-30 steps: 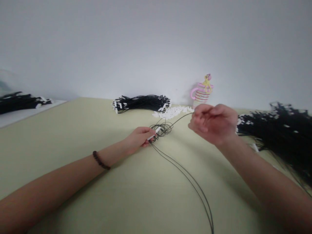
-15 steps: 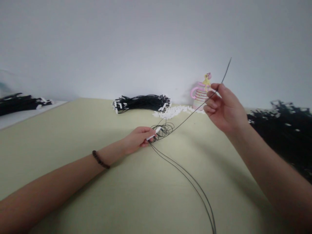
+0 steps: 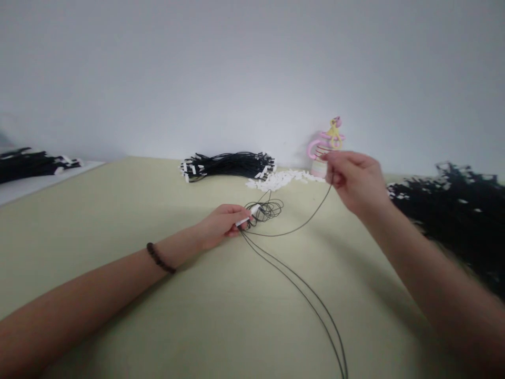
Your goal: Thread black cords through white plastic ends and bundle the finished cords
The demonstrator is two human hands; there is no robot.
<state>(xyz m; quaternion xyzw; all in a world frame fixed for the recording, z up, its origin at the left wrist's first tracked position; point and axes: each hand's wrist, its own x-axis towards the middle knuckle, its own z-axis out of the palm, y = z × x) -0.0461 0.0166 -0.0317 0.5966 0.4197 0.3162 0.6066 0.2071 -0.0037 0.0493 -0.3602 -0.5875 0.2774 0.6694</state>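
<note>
My left hand (image 3: 221, 223) rests on the yellow-green table (image 3: 118, 231) and pinches a small white clip (image 3: 251, 213) at the edge of a coil of thin black cord (image 3: 268, 209). My right hand (image 3: 355, 179) is raised above the table to the right, its fingers pinched on a strand of that same cord (image 3: 311, 218), which sags in a curve from the hand down to the coil. Two long cord strands (image 3: 303, 289) run from the coil toward the near edge of the table.
A tied bundle of black cords with white ends (image 3: 226, 164) lies at the back by the wall, beside a heap of small white clips (image 3: 278, 180). A pink cup (image 3: 323, 150) stands behind them. A large black cord pile (image 3: 453, 210) fills the right. Another bundle (image 3: 31, 160) lies far left.
My right hand lifted the strand up and to the right, then came back down and left, so the strand now hangs slack in a curve. My left hand stayed put.
</note>
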